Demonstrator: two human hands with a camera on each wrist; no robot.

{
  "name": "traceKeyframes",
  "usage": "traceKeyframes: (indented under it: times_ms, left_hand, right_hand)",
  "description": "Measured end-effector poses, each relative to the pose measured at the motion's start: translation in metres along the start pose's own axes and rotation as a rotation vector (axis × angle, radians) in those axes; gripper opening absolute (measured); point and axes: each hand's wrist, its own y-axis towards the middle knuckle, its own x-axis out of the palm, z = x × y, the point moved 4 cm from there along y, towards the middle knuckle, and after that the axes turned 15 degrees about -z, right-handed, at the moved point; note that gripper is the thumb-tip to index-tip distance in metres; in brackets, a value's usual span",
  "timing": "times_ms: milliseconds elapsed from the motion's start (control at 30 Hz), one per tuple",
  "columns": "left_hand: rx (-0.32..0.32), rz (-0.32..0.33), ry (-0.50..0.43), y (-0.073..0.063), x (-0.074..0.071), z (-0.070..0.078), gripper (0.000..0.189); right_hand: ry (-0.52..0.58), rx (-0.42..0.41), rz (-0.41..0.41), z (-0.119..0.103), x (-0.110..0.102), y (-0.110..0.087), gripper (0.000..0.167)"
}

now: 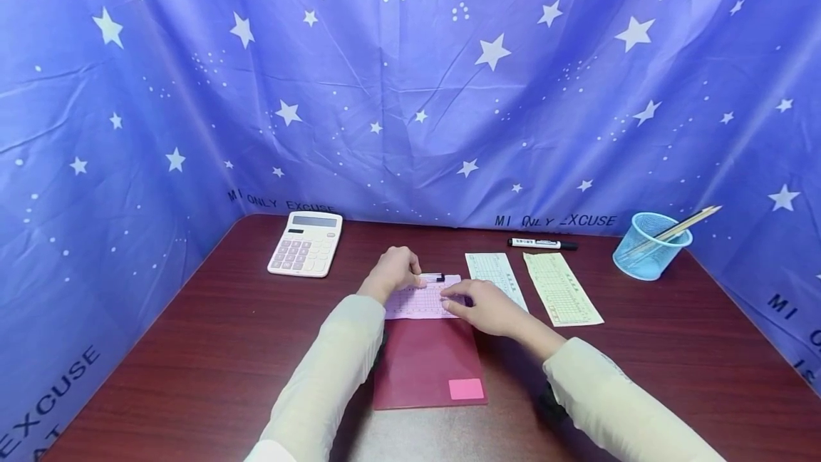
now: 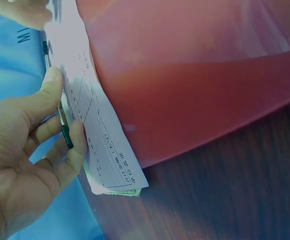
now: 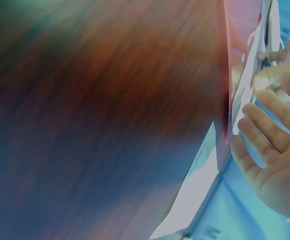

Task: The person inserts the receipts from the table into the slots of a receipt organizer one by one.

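Observation:
A red folder [image 1: 428,362] lies on the table, with a pink printed form [image 1: 423,303] across its upper end. A thin metal clip with dark ends [image 2: 61,112] runs along the form's top edge. My left hand [image 1: 393,269] is at that edge, thumb and fingers around the clip. In the left wrist view, the corner of a greenish sheet [image 2: 134,191] peeks out under the form. My right hand [image 1: 484,305] is at the form's right side, its fingers [image 3: 257,125] extended and slightly spread. Whether its fingertips touch the paper is hard to tell.
Right of the folder lie a pale bluish form [image 1: 490,269] and a yellow form [image 1: 563,289]. Behind them is a black-and-white marker [image 1: 541,244]. A blue mesh cup [image 1: 648,252] with pencils stands far right, a white calculator [image 1: 305,244] back left. A starry curtain [image 1: 385,127] surrounds the table.

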Motion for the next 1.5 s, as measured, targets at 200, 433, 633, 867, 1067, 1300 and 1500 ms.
traceKeyframes:
  times_ms: [200, 433, 633, 867, 1067, 1300, 1500]
  left_hand:
    - [-0.010, -0.004, -0.002, -0.002, 0.000, 0.002, 0.015]
    - [-0.021, -0.027, 0.035, -0.003, 0.001, 0.003, 0.019]
    - [-0.015, -0.035, 0.079, 0.000, 0.003, 0.004, 0.025]
    - [-0.003, -0.011, 0.068, 0.000, 0.004, 0.004, 0.029]
    - [-0.012, -0.003, 0.022, -0.003, 0.003, 0.005, 0.025]
    - [-0.033, -0.014, 0.018, -0.002, 0.004, 0.004, 0.021]
    - [-0.042, -0.024, 0.016, -0.001, 0.002, 0.005, 0.021]
  right_hand:
    - [0.188, 0.096, 0.080, 0.022, -0.016, -0.015, 0.025]
    - [0.296, 0.196, 0.134, 0.045, -0.030, -0.036, 0.028]
    - [0.353, 0.263, 0.142, 0.058, -0.032, -0.049, 0.030]
    - [0.276, 0.353, 0.165, 0.066, -0.032, -0.060, 0.037]
    - [0.110, 0.535, 0.140, 0.065, -0.029, -0.064, 0.048]
    - [0.000, 0.610, 0.078, 0.058, -0.028, -0.060, 0.049]
    - [0.038, 0.660, 0.027, 0.060, -0.031, -0.060, 0.037]
